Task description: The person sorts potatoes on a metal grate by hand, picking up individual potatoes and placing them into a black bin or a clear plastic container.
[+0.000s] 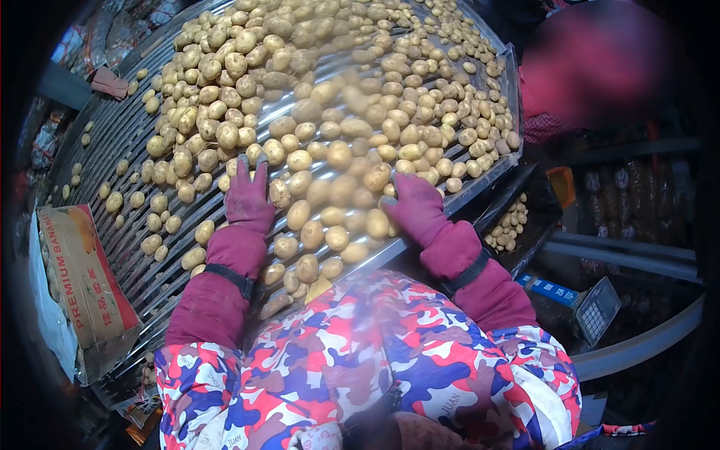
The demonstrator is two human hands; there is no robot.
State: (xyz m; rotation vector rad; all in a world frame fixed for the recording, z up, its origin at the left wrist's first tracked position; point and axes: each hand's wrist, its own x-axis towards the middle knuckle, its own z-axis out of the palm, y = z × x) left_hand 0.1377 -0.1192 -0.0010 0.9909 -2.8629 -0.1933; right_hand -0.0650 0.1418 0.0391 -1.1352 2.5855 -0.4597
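Observation:
Many yellow potatoes [299,161] lie over a dark slatted sorting table [139,180]. Reaching forward onto it, my left hand [249,196] wears a maroon glove with grey fingertips. Its fingers are stretched apart among the potatoes, and it grips nothing that I can see. My right hand [415,204], gloved alike, rests near the table's right rim. Its thumb and fingers are apart, beside a potato [377,177] and another potato [377,223] nearer to me. A streaky glare partly blurs the potatoes between the hands.
A "Premium Bananas" cardboard box [86,281] stands at the left edge. Small potatoes [510,225] sit in a dark chute below the right rim. A scale display [598,310] and metal rails [619,255] are at the right. Another person in red [551,86] is beyond the table.

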